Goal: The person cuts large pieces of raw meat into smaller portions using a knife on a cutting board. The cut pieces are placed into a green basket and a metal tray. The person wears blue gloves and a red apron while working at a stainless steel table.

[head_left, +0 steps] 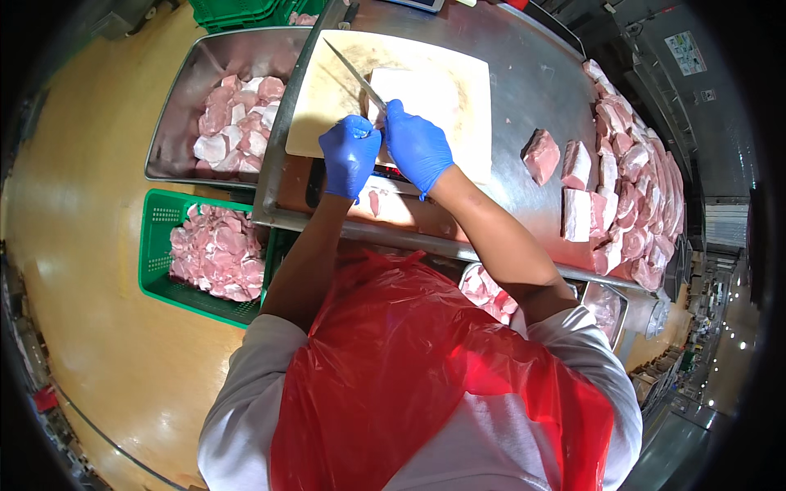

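My right hand (419,149), in a blue glove, is closed around the handle of a knife (350,67). Its blade points away and to the left over a pale cutting board (315,102). On the board lies a piece of meat (422,92), pale and partly washed out by bright light. My left hand (350,155), gloved in the same blue, is curled closed at the meat's near left side, close to the right hand. Whatever its fingers pinch is hidden. A small meat scrap (374,203) lies on the steel table just nearer than the board.
Many meat pieces (634,172) are heaped along the right of the steel table (524,82), with a separate chunk (541,157) beside them. At the left stand a metal tub (176,123) and a green crate (155,262), both holding meat. A red-lit display (389,172) shows below my hands.
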Motion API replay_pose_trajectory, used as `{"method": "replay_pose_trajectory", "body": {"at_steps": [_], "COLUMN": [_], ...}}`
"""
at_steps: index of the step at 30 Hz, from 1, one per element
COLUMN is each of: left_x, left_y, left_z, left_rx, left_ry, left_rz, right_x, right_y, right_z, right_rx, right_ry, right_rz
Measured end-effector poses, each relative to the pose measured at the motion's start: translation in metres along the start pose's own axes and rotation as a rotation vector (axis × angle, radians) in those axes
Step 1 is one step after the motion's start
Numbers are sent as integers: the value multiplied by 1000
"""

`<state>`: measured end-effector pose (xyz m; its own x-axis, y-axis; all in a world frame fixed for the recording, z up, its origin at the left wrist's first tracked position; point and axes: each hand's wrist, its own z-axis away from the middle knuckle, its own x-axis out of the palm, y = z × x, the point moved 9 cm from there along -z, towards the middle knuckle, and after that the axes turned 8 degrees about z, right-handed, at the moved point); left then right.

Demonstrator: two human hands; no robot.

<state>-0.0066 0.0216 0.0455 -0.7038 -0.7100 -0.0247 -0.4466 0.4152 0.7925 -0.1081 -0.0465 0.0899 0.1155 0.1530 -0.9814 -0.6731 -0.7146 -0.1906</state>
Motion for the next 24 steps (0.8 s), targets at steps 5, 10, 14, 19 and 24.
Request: {"method": "replay_pose_trajectory", "body": {"at_steps": [5, 10, 14, 19, 24], "left_x": [-4, -33, -29, 4, 0], "left_y": [-17, -14, -4, -22, -22], "left_z": [10, 12, 1, -12, -15], "left_rx": [-364, -344, -190, -304, -456], "left_ry": [-18, 24, 124, 24, -145], "left_rz": [26, -42, -164, -164, -294], "right_x": [38, 22, -27, -20, 3], "right_y": [50, 102, 73, 21, 5], "right_z": [67, 152, 142, 64, 16], "right_rx": [-10, 43, 1, -32, 42], "right_ry": [-90, -352, -168, 130, -50], "right_rz": [198, 397, 298, 90, 145]}}
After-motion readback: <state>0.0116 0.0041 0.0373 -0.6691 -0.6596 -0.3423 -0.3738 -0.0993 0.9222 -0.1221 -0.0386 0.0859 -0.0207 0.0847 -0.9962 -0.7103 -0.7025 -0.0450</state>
